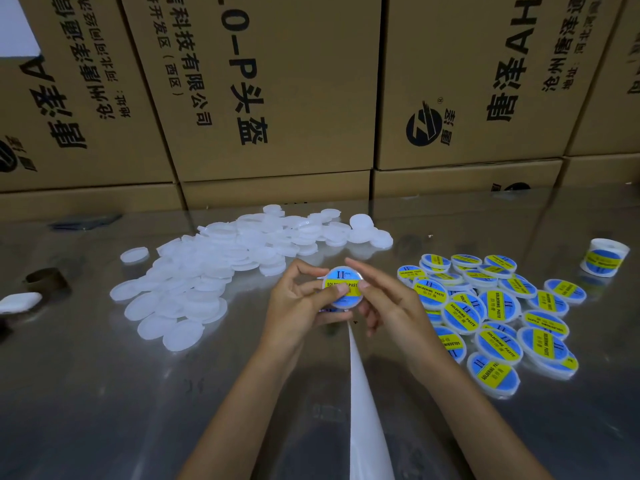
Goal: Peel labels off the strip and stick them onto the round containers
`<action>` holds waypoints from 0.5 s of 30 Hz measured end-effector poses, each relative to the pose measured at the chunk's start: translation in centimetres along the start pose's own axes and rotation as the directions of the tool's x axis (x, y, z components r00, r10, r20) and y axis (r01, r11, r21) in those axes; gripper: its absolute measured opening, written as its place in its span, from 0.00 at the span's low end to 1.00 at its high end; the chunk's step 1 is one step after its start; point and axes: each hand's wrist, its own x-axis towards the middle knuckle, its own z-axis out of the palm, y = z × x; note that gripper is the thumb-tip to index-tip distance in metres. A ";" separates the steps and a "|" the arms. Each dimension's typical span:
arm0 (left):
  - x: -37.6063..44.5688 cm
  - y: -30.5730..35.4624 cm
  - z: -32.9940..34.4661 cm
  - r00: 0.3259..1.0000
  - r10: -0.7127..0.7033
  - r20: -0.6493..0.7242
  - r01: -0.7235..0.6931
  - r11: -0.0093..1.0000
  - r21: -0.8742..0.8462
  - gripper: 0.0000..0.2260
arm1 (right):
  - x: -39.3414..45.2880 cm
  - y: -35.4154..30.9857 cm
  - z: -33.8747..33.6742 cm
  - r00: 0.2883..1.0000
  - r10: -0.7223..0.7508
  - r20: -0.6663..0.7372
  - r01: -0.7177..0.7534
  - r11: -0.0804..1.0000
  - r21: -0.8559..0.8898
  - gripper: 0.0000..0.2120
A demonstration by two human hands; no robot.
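A round white container (344,286) with a blue and yellow label on its top is held above the table between both hands. My left hand (300,299) grips its left side, thumb pressed on the label. My right hand (384,299) grips its right edge with thumb and fingers. A white backing strip (363,403) hangs down from under the hands toward the camera. A pile of several plain white containers (214,268) lies to the left. Several labelled containers (495,317) lie heaped to the right.
A roll of labels (604,257) stands at the far right on the shiny metal table (104,393). Stacked cardboard boxes (277,98) wall off the back. A brown tape core (46,279) and a white object (19,302) sit at the left edge.
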 end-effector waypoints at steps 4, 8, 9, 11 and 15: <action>0.0 0.0 0.2 0.999 0.043 -0.022 -0.043 0.999 0.022 0.11 | -0.2 -0.3 0.1 0.999 -0.014 0.041 0.013 1.000 0.020 0.21; 0.0 0.0 0.2 0.997 0.073 -0.029 -0.071 0.996 0.054 0.10 | -0.3 -0.5 0.0 0.997 -0.019 0.071 0.016 0.999 0.045 0.23; 0.0 0.1 0.3 0.997 0.077 -0.027 -0.075 0.996 0.051 0.10 | -0.3 -0.5 0.1 0.997 -0.015 0.074 0.011 0.999 0.051 0.24; -0.1 0.2 0.3 0.996 0.086 -0.007 -0.086 0.996 0.036 0.10 | -0.3 -0.5 0.2 0.997 -0.017 0.080 0.010 0.996 0.085 0.25; -0.3 0.3 0.5 0.994 0.103 0.035 -0.105 0.993 0.052 0.10 | -0.3 -0.2 0.3 0.998 -0.055 0.017 0.054 0.996 0.074 0.15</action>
